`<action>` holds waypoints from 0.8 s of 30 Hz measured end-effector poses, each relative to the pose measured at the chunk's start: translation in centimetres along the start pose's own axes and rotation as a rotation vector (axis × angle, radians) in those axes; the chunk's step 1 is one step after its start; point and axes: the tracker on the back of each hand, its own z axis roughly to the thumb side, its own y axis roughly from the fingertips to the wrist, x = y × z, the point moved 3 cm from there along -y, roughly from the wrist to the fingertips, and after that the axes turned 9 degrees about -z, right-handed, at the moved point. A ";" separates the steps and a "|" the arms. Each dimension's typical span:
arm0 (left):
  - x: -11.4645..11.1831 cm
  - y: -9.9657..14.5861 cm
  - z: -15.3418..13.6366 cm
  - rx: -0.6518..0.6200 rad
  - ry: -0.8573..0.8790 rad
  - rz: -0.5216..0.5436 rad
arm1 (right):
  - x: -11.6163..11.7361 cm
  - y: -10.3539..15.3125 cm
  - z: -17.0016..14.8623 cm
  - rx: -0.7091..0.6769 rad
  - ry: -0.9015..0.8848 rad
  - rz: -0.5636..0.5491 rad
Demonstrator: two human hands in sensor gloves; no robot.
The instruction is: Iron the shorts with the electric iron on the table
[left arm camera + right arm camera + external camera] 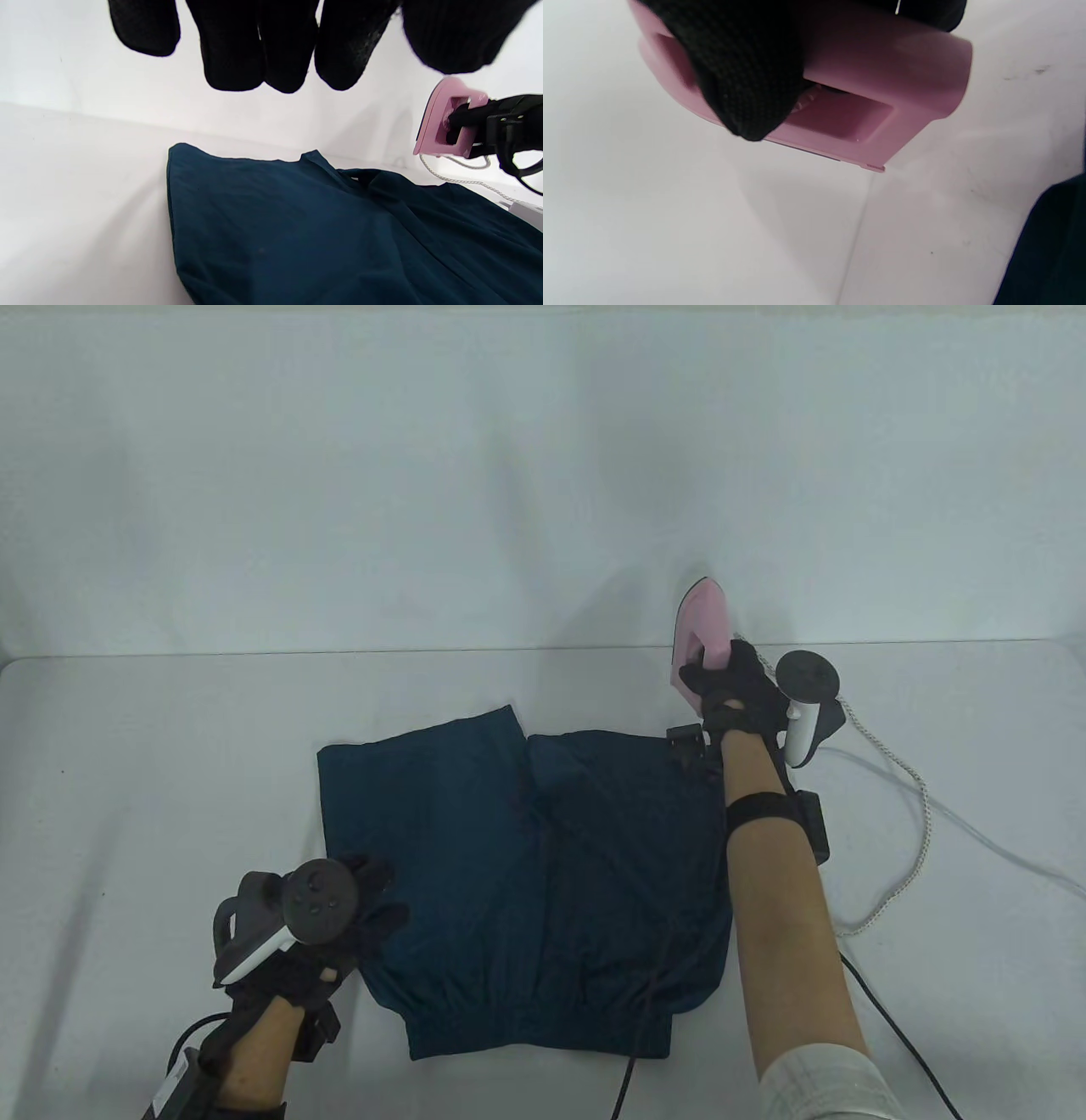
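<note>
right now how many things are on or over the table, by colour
dark blue: 1, the shorts
pink: 1, the iron, gripped by the right hand
white: 1, the iron's cord
total: 3

Iron (702, 632) stands behind shorts (526, 882) (at their right corner).
</note>
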 end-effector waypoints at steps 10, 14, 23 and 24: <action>-0.3 -0.2 0.1 0.006 -0.016 -0.027 | 1.3 -1.4 -4.1 0.114 0.028 -0.027; -0.7 -0.4 -0.3 0.022 -0.022 -0.052 | 1.7 -1.7 -4.8 0.116 0.009 -0.006; -0.9 -0.6 -0.2 0.026 -0.031 -0.060 | 1.4 -1.5 -5.9 0.170 0.037 0.004; -0.9 -0.6 -0.2 0.025 -0.033 -0.061 | 1.3 -1.4 -6.1 0.188 0.038 0.007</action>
